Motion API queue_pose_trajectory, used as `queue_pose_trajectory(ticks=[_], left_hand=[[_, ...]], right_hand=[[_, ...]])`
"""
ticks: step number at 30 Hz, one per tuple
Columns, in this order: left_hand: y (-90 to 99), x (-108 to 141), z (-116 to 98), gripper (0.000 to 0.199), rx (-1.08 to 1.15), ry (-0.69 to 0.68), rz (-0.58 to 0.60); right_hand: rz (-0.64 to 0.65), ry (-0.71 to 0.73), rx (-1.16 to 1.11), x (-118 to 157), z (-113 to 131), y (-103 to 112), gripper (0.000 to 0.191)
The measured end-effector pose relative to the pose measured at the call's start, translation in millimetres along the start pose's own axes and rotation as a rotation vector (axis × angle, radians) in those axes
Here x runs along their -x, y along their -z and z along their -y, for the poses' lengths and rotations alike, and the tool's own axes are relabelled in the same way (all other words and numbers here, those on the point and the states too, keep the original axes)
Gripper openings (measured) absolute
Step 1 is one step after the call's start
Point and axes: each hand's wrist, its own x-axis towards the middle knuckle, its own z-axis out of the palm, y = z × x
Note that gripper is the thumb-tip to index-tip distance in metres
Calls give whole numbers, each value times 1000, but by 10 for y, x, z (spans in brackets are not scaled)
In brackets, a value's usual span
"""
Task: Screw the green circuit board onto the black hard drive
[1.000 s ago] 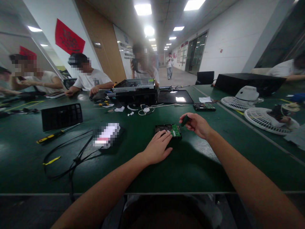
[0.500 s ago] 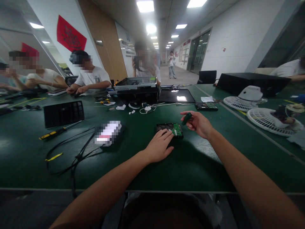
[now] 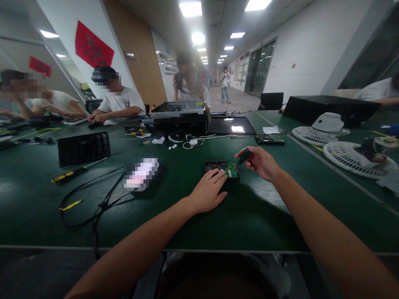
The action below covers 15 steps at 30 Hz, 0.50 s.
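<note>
On the green table (image 3: 174, 224) lies a black drive-like unit with a green circuit board (image 3: 232, 171). My left hand (image 3: 209, 190) rests on its left part, fingers stretched over it and thumb apart near the front edge. Just above and right of the unit, my right hand (image 3: 260, 162) is closed round a small dark green tool (image 3: 245, 155). The tool's tip is too small to make out.
At left are a tilted black panel (image 3: 84, 149), a yellow-black screwdriver (image 3: 69, 174), a phone (image 3: 141, 173) and looped black cables (image 3: 102, 204). An open metal case (image 3: 177, 118) stands behind. White fan grilles (image 3: 358, 158) lie right. People sit across the table.
My right hand has shifted very slightly, its fingers drawn closer round the green tool. My left hand and the unit have stayed in place.
</note>
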Motion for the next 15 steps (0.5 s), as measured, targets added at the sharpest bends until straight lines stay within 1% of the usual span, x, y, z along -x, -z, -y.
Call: queue_pose_trajectory(ticks=[4, 9, 13, 15], left_hand=[[-1, -2, 0, 63, -5, 2, 5], [-16, -6, -3, 63, -15, -7, -5], [-4, -3, -10, 63, -10, 1, 3], [7, -2, -12, 63, -7, -1, 4]], right_hand=[[-5, -10, -17, -7, -8, 8, 30], [-29, 15, 42, -27, -35, 15, 30], [-5, 0, 13, -12, -22, -10, 30], [-12, 5, 16, -2, -11, -25, 30]])
